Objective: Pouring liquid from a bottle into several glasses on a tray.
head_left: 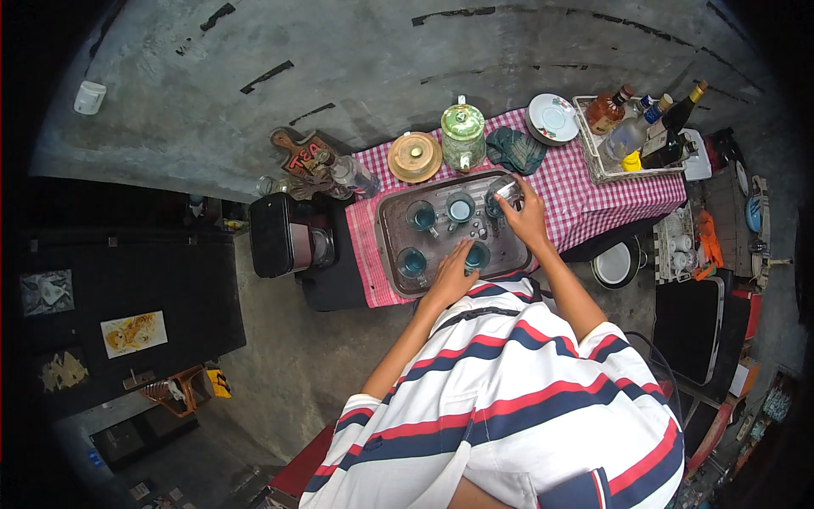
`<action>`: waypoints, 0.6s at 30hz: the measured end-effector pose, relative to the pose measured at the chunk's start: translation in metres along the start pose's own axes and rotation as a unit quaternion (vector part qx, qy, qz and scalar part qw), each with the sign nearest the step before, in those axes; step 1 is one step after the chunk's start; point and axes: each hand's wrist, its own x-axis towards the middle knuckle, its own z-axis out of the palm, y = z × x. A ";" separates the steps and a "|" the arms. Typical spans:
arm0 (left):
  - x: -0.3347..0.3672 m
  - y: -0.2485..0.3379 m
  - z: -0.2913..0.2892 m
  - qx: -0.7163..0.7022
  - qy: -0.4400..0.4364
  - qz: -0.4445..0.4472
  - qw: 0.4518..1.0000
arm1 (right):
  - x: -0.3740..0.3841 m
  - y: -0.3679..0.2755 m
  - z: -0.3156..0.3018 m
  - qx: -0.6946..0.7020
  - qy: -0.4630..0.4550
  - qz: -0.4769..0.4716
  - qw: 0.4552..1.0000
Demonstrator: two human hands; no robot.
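A brown metal tray lies on the table with several bluish clear glass mugs on it. My right hand grips a glass mug at the tray's far right corner. That mug looks tilted, and small wet drops or bits lie on the tray beside it. My left hand is closed at the side of another glass mug near the front edge; its fingertips partly cover that mug. One mug at the back middle has something pale inside. Two others, a back-left mug and a front-left mug, stand apart from my hands.
Behind the tray are a lidded wooden pot, a green patterned kettle, a dark cloth and stacked plates. A white basket of bottles stands at right. Left are a bottle and a black coffee maker.
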 end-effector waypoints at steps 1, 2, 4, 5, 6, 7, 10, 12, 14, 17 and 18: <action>0.000 -0.001 0.002 0.000 0.000 0.000 1.000 | -0.001 0.000 0.001 -0.002 0.008 -0.022 1.000; -0.001 -0.003 0.003 -0.011 -0.001 0.002 1.000 | -0.002 0.002 0.003 -0.004 0.017 -0.045 0.999; -0.001 -0.005 0.006 -0.022 -0.002 0.005 1.000 | -0.005 0.005 0.003 -0.014 0.010 -0.045 0.999; -0.001 -0.006 0.006 -0.025 -0.002 0.006 1.000 | -0.005 0.004 0.003 -0.025 0.002 -0.046 0.999; -0.001 -0.006 0.006 -0.027 -0.002 0.008 1.000 | -0.007 0.004 0.003 -0.025 0.001 -0.046 0.999; -0.002 -0.007 0.007 -0.028 -0.002 0.007 1.000 | -0.009 0.004 0.003 -0.036 -0.003 -0.053 0.998; 0.000 -0.006 0.007 -0.031 -0.003 0.003 0.999 | -0.009 0.005 0.003 -0.054 -0.006 -0.071 0.996; 0.002 -0.004 0.005 -0.028 -0.002 0.002 1.000 | -0.007 0.001 0.001 -0.063 -0.002 -0.089 0.994; 0.002 -0.002 0.005 -0.019 0.002 0.001 1.000 | -0.006 -0.004 -0.001 -0.048 0.027 -0.137 0.989; 0.003 -0.001 0.004 -0.009 0.002 -0.009 1.000 | -0.003 -0.017 -0.004 -0.040 0.038 -0.160 0.986; 0.003 -0.001 0.004 -0.009 -0.001 -0.018 1.000 | -0.003 -0.021 -0.005 -0.036 0.044 -0.174 0.983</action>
